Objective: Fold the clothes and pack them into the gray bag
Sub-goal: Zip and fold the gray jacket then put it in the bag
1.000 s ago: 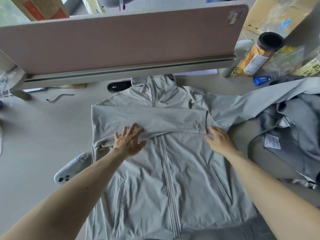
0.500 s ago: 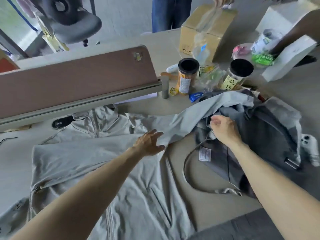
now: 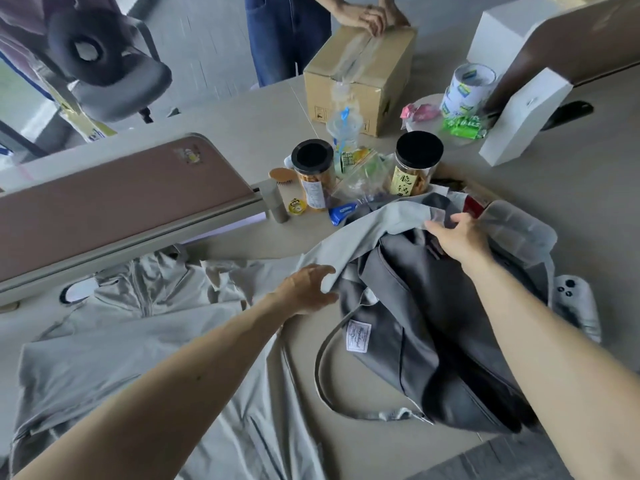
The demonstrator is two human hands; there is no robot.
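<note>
On the beige table [image 3: 595, 220], head view, single frame:

- Jacket [image 3: 104, 358]: light gray, spread flat at lower left, front up. Its collar lies against the foot of the pink partition [image 3: 121, 202].
- Sleeve [image 3: 363, 233]: runs from the jacket's shoulder up and to the right, draped over the top of the bag.
- Bag [image 3: 433, 341]: dark gray, slumped on its side right of the jacket, just beside its hem. A white label faces up and a pale strap [image 3: 323, 382] loops out onto the table toward the jacket. None of the jacket is inside it.
- Left hand [image 3: 304, 289]: at the sleeve's shoulder end. The thumb is above and the fingers curl below, clasping the cloth's edge.
- Right hand [image 3: 457, 237]: over the bag's top, at the cuff end. The fingers are bent round the cuff, gripping it.
- Left jar [image 3: 313, 178] and right jar [image 3: 415, 164]: clear with black lids, upright behind the bag, with loose snack packets between them.
- Blue wrapper [image 3: 341, 213]: flat, just beside the left jar, near the sleeve.
- Cardboard box [image 3: 360, 74]: taped, at the far edge. Another person's hands [image 3: 374, 13] rest on its top.
- Tape rolls [image 3: 467, 88]: stacked right of the cardboard box.
- White box [image 3: 523, 116]: tilted, beside the rolls.
- White controller [image 3: 575, 303]: touching the bag's right side.
- Office chair [image 3: 104, 71]: gray, beyond the partition at upper left.
</note>
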